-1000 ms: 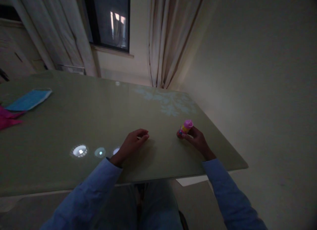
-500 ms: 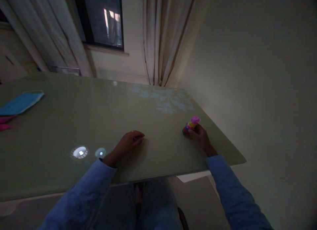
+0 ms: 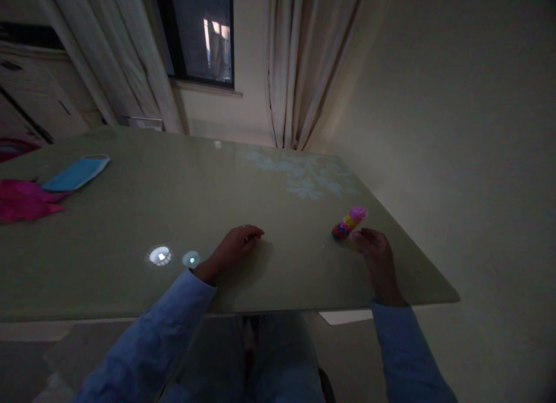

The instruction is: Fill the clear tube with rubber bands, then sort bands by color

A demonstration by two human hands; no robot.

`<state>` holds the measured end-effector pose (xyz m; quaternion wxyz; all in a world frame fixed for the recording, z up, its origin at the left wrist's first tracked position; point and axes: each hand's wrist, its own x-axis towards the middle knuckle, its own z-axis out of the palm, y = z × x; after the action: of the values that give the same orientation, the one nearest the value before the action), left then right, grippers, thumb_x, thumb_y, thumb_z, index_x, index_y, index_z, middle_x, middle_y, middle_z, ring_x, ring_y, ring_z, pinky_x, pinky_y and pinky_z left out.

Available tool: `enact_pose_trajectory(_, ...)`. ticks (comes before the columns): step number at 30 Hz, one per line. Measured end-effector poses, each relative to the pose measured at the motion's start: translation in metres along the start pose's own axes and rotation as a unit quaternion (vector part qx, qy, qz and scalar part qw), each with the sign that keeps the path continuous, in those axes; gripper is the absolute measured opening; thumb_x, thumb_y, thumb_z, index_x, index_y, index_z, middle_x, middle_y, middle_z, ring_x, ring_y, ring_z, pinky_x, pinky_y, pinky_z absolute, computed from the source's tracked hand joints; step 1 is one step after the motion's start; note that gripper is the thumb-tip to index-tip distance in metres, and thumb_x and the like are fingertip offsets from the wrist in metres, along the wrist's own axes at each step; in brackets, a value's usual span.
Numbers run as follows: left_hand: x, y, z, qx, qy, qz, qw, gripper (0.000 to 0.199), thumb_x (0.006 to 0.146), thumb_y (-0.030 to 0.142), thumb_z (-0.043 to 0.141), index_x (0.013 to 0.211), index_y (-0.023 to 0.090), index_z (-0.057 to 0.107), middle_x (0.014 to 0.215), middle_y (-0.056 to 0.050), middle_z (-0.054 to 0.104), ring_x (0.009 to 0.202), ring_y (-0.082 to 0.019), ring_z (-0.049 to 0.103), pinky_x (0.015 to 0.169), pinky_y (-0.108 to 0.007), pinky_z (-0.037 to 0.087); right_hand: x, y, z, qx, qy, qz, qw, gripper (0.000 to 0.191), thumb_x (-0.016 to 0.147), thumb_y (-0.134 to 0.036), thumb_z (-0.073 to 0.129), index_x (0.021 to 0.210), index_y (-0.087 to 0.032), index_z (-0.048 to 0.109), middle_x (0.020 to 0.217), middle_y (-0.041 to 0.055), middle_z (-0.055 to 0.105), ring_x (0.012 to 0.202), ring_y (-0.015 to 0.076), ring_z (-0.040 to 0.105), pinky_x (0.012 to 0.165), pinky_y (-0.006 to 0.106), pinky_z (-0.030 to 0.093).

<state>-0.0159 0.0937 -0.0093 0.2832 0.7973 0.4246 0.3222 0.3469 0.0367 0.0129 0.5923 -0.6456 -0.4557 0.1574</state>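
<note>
A small tube-shaped thing (image 3: 350, 222), banded in red, blue and yellow with a pink top, stands tilted on the table near the right side. Just to its right is my right hand (image 3: 377, 253), fingers loosely bent and apart from the tube, holding nothing that I can see. My left hand (image 3: 234, 245) rests low over the table left of the tube, its fingers curled together. A tiny orange-yellow spot shows at its fingertips, too small to name.
The glossy green table (image 3: 182, 200) has a pale leaf pattern at the back right. A blue face mask (image 3: 78, 173) and a crumpled pink thing (image 3: 28, 201) lie at the left. Curtains (image 3: 299, 67) and a window are behind, a wall to the right.
My right hand has let go of the colourful tube and drawn back to the right. The left hand stays nearly in place. The view has swung left, showing more of the pink thing.
</note>
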Motion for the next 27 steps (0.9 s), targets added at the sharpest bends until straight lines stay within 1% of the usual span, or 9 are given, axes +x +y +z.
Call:
enact_pose_trajectory(1, 0.000, 0.001, -0.001, 0.003, 0.004, 0.003, 1.000, 0.030, 0.080, 0.014, 0.049, 0.097, 0.017, 0.073, 0.094, -0.007, 0.075, 0.086, -0.018, 0.068, 0.080, -0.030, 0.051, -0.010, -0.007, 0.004, -0.019, 0.036, 0.000, 0.999, 0.043, 0.071, -0.057, 0.074, 0.085, -0.019, 0.061, 0.075, 0.0016, 0.063, 0.066, 0.0164, 0.058, 0.061, 0.028, 0.048)
enact_pose_trajectory(3, 0.000, 0.003, -0.004, 0.014, 0.002, 0.006, 1.000, 0.029, 0.075, 0.008, 0.047, 0.085, 0.017, 0.073, 0.083, -0.005, 0.074, 0.078, -0.016, 0.066, 0.076, -0.028, 0.049, -0.031, -0.023, 0.021, -0.039, 0.002, -0.012, 0.999, 0.042, 0.084, -0.058, 0.060, 0.070, -0.018, 0.058, 0.061, -0.0018, 0.053, 0.056, 0.0133, 0.049, 0.053, 0.025, 0.039)
enact_pose_trajectory(5, -0.001, 0.006, -0.006, 0.034, -0.010, 0.002, 0.999, 0.027, 0.072, 0.007, 0.045, 0.072, 0.016, 0.070, 0.073, -0.003, 0.071, 0.069, -0.015, 0.063, 0.071, -0.026, 0.046, -0.049, -0.037, 0.047, -0.022, -0.128, -0.036, 0.991, 0.051, 0.089, -0.059, 0.051, 0.057, -0.020, 0.050, 0.053, -0.0028, 0.046, 0.050, 0.0121, 0.044, 0.049, 0.025, 0.034)
enact_pose_trajectory(7, -0.002, 0.009, -0.008, 0.059, -0.034, -0.001, 0.998, 0.026, 0.071, 0.007, 0.044, 0.066, 0.015, 0.068, 0.067, -0.003, 0.068, 0.063, -0.014, 0.059, 0.067, -0.025, 0.044, -0.062, -0.049, 0.077, -0.036, -0.265, -0.074, 0.961, 0.051, 0.092, -0.056, 0.047, 0.057, -0.020, 0.050, 0.054, -0.0017, 0.048, 0.053, 0.0129, 0.047, 0.053, 0.025, 0.036)
enact_pose_trajectory(10, -0.005, 0.011, -0.008, 0.092, -0.063, 0.003, 0.994, 0.025, 0.071, 0.008, 0.044, 0.066, 0.015, 0.068, 0.067, -0.003, 0.067, 0.063, -0.014, 0.058, 0.067, -0.025, 0.043, -0.074, -0.060, 0.110, -0.121, -0.370, -0.113, 0.914, 0.036, 0.095, -0.046, 0.047, 0.075, -0.020, 0.061, 0.068, 0.0010, 0.062, 0.064, 0.0156, 0.057, 0.060, 0.025, 0.038)
enact_pose_trajectory(12, -0.007, 0.012, -0.006, 0.109, -0.072, 0.003, 0.991, 0.026, 0.071, 0.008, 0.046, 0.070, 0.016, 0.070, 0.070, -0.004, 0.069, 0.067, -0.015, 0.060, 0.069, -0.025, 0.043, -0.080, -0.062, 0.119, -0.193, -0.388, -0.142, 0.890, 0.026, 0.095, -0.039, 0.048, 0.088, -0.021, 0.065, 0.079, 0.0031, 0.068, 0.072, 0.0178, 0.061, 0.064, 0.027, 0.039)
enact_pose_trajectory(15, -0.008, 0.011, -0.004, 0.126, -0.081, -0.002, 0.989, 0.026, 0.071, 0.008, 0.047, 0.073, 0.017, 0.071, 0.073, -0.004, 0.070, 0.069, -0.016, 0.061, 0.070, -0.026, 0.044, -0.088, -0.058, 0.118, -0.223, -0.387, -0.188, 0.875, 0.022, 0.095, -0.035, 0.049, 0.091, -0.021, 0.066, 0.087, 0.0055, 0.071, 0.079, 0.0201, 0.063, 0.070, 0.029, 0.041)
enact_pose_trajectory(20, -0.008, 0.010, -0.004, 0.128, -0.076, -0.004, 0.989, 0.025, 0.073, 0.009, 0.048, 0.073, 0.017, 0.071, 0.074, -0.004, 0.070, 0.069, -0.015, 0.060, 0.071, -0.026, 0.044, -0.092, -0.051, 0.107, -0.157, -0.386, -0.193, 0.888, 0.019, 0.095, -0.030, 0.050, 0.088, -0.020, 0.065, 0.087, 0.0052, 0.070, 0.081, 0.0194, 0.063, 0.074, 0.029, 0.044)
enact_pose_trajectory(27, -0.008, 0.011, -0.006, 0.124, -0.081, -0.007, 0.989, 0.026, 0.073, 0.010, 0.046, 0.073, 0.016, 0.071, 0.074, -0.004, 0.070, 0.069, -0.016, 0.060, 0.071, -0.026, 0.044, -0.092, -0.056, 0.108, -0.167, -0.377, -0.189, 0.891, 0.018, 0.092, -0.028, 0.052, 0.085, -0.019, 0.065, 0.086, 0.0059, 0.070, 0.079, 0.0197, 0.062, 0.072, 0.030, 0.045)
